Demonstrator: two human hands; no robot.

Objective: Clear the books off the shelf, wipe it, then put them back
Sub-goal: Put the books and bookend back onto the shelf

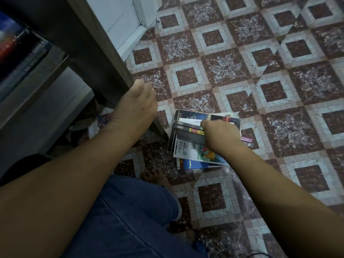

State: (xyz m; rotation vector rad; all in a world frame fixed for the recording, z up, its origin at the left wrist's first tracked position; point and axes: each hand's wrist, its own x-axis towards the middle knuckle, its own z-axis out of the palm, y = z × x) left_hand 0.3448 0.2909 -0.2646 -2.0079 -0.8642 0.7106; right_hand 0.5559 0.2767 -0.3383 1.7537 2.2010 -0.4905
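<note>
A pile of books (188,146) lies on the patterned floor to the right of the shelf unit. My right hand (219,133) reaches down onto the pile, and its fingers curl round the top books near their spines. My left hand (136,101) hangs in the air beside the dark wooden side panel of the shelf (89,45), fingers loosely bent and holding nothing. More books (16,47) lie stacked on the shelf at the far left, blurred and partly cut off by the frame's edge.
A white door frame (128,25) stands behind the shelf. The tiled floor (279,90) stretches to the right. My bare foot (156,175) and denim-clad knee (134,211) are just below the book pile. A pink slip (246,140) pokes out beside the pile.
</note>
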